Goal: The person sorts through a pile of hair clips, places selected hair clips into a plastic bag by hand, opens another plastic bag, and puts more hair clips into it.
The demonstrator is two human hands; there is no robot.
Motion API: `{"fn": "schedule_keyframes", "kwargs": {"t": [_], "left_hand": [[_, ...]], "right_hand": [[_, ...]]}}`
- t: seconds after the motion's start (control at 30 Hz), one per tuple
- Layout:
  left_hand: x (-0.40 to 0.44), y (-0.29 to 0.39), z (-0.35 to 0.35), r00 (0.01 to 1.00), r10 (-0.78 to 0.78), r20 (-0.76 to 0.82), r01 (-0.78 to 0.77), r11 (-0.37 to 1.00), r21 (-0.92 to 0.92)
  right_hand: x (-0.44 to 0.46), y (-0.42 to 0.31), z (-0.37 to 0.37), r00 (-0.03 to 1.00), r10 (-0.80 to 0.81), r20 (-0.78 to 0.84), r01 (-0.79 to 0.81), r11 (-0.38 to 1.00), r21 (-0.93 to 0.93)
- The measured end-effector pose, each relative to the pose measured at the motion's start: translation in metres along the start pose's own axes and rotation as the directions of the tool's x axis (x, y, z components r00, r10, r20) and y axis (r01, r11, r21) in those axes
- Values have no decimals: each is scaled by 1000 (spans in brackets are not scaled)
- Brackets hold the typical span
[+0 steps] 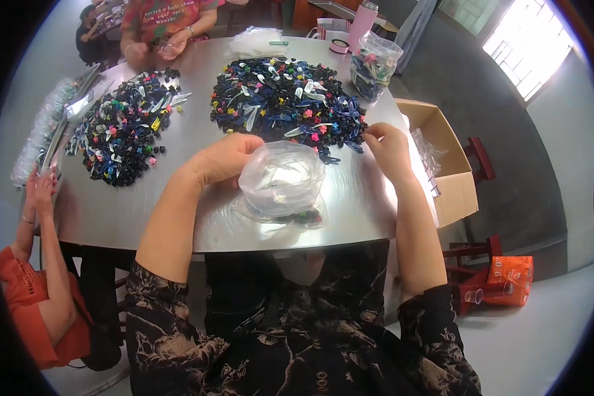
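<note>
The left hand (pixel 228 158) holds the side of the open bag (pixel 282 178), just on the near side of the big pile (pixel 284 102). The right hand (pixel 388 148) is at the right edge of the big pile, with its thumb and finger close together. I cannot tell if a small thing is pinched in them.

The open bag is thin and see-through, and its round mouth faces up. Some dark and green bits show low down in it. The big pile has blue, black and white hair clips and small pink, yellow and red bits. It lies on the shiny table (pixel 171 218).

Left of the big pile is a small pile (pixel 122 132) of the same kind of things. Past the far side of the big pile are flat clear bags (pixel 256 41). To its far right stand a full bag (pixel 375 65) and a pink bottle (pixel 362 28). Right of it, beside the table, is a cardboard box (pixel 452 165).
</note>
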State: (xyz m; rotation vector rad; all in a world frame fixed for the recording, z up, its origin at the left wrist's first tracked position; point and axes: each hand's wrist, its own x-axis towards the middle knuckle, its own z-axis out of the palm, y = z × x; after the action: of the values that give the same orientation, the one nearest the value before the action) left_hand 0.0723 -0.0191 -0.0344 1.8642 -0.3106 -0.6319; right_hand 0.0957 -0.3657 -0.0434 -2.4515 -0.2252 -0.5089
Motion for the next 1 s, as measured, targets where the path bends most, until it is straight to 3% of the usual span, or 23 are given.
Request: {"fn": "schedule_keyframes", "kwargs": {"t": [0.07, 0.13, 0.27, 0.37, 0.43, 0.63, 0.87, 1.0], "left_hand": [[-1, 0, 0, 1000, -2, 5, 2, 1000, -7], [-1, 0, 1, 1000, 0, 5, 0, 1000, -19], [-1, 1, 1, 1000, -10, -2, 10, 1000, -13], [-1, 2, 1, 1000, -25, -2, 25, 1000, -11], [0, 1, 1, 1000, -27, -1, 27, 1000, -14], [1, -2, 0, 1000, -12, 3, 12, 999, -29], [4, -9, 0, 998, 66, 5, -66, 998, 11], [5, -9, -1, 998, 56, -2, -56, 998, 24]], "right_hand": [[-2, 9, 7, 996, 82, 33, -83, 995, 50], [-1, 13, 15, 998, -59, -4, 58, 988, -140], [0, 17, 17, 1000, -27, 5, 28, 988, -154], [-2, 16, 12, 999, 40, 5, -40, 999, -18], [-2, 4, 1, 972, 231, 43, -235, 945, 227], [0, 7, 2, 990, 141, 24, -143, 972, 186], [2, 13, 8, 984, 175, -19, -163, 946, 280], [1, 13, 9, 995, 96, 17, -98, 978, 185]]}}
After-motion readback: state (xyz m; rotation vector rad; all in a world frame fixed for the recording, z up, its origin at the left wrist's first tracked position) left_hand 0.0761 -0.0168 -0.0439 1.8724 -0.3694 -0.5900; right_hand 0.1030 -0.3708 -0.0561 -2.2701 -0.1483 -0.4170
